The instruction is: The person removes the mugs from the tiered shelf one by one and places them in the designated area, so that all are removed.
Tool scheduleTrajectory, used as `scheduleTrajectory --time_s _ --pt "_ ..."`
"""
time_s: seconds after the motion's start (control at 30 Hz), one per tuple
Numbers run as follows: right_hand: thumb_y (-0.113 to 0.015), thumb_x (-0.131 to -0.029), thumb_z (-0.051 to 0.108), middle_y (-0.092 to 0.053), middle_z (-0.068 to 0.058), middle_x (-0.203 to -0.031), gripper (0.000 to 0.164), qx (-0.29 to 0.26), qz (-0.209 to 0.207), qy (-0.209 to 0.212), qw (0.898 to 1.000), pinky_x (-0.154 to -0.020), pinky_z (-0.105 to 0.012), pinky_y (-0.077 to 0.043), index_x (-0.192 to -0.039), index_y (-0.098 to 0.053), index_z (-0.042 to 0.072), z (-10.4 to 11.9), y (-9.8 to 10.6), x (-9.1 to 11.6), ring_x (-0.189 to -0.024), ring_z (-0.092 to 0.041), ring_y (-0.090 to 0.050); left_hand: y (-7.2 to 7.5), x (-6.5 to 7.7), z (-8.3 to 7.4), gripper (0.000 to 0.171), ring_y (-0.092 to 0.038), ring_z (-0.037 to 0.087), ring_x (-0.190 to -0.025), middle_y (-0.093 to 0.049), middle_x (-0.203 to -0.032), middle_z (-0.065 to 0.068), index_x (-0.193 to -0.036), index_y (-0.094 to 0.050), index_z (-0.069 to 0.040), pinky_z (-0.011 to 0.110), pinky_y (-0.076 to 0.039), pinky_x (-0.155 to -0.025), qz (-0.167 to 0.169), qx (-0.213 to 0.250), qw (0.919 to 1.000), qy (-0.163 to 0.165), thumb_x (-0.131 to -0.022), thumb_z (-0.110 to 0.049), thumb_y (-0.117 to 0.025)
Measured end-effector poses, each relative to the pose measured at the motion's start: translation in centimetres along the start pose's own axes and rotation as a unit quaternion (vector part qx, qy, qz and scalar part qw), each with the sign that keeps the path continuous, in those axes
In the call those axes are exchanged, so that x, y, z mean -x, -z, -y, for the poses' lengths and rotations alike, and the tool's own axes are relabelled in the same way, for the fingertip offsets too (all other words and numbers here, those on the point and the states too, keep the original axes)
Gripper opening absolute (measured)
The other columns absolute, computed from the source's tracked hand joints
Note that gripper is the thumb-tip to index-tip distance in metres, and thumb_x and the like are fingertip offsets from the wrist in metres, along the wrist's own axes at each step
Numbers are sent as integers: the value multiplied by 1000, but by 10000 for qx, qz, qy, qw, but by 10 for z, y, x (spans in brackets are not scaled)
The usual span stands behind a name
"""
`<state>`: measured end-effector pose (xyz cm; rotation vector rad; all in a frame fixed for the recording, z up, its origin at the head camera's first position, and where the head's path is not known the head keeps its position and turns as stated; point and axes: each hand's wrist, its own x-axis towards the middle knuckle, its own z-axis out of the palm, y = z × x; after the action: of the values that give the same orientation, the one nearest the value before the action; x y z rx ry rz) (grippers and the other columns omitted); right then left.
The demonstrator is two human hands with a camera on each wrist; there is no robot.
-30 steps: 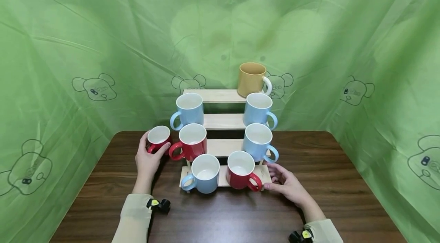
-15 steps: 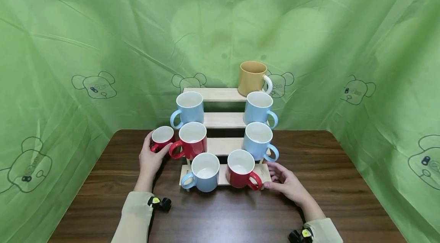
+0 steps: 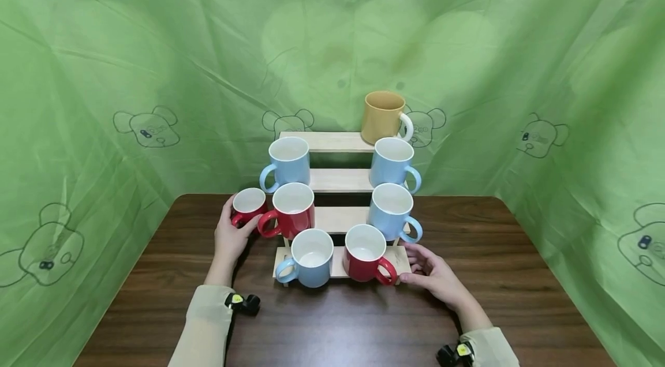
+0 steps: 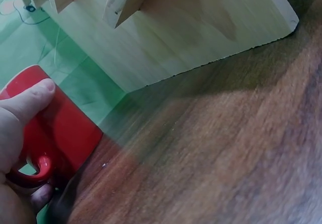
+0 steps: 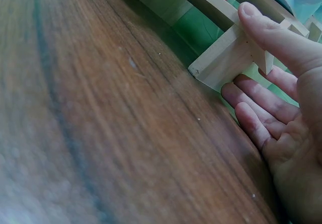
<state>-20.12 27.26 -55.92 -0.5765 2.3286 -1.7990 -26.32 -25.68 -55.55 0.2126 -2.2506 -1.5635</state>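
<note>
In the head view my left hand (image 3: pixel 230 240) holds a small red mug (image 3: pixel 250 205) with a white inside, at the left side of the tiered wooden rack (image 3: pixel 340 220). The left wrist view shows my thumb pressed along the wall of this mug (image 4: pixel 68 123), its handle inside my grasp and its base close over the tabletop. My right hand (image 3: pixel 433 280) grips the rack's lower right end. In the right wrist view the thumb lies on top of the shelf end (image 5: pixel 219 58), with curled fingers low beside and behind it.
Light blue mugs (image 3: pixel 290 162) and red mugs (image 3: pixel 297 217) stand on the rack's lower tiers, handles outward. A tan mug (image 3: pixel 381 119) with a white handle stands top right. Green printed cloth (image 3: pixel 208 55) hangs behind the brown wooden table (image 3: pixel 332 332).
My left hand has carried the small red mug a little to the right, closer to the rack. My right hand keeps its place on the rack; the view shifts slightly.
</note>
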Motion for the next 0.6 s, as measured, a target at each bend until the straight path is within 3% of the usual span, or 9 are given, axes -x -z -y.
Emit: scheduleTrajectory --time_s 0.4,0.6 --pt "-85 -94 4 -68 -22 -137 68 93 3 -26 10000 -93 -26 -57 -155 -53 0 0 2 0 -114 -18 -68 2 -1 -1 91 -50 39 -148 -50 -162 20 -170 -35 -16 57 -44 -121 302 -40 9995 91 -96 -19 -88" --pt "-85 -94 4 -68 -22 -136 69 51 21 -59 10000 -94 -26 -57 -155 -53 0 -1 0 0 -114 -19 -68 12 9 -11 91 -49 40 -148 -51 -161 24 -167 -36 -7 56 -43 -122 394 -279 9967 654 -96 -32 -87"
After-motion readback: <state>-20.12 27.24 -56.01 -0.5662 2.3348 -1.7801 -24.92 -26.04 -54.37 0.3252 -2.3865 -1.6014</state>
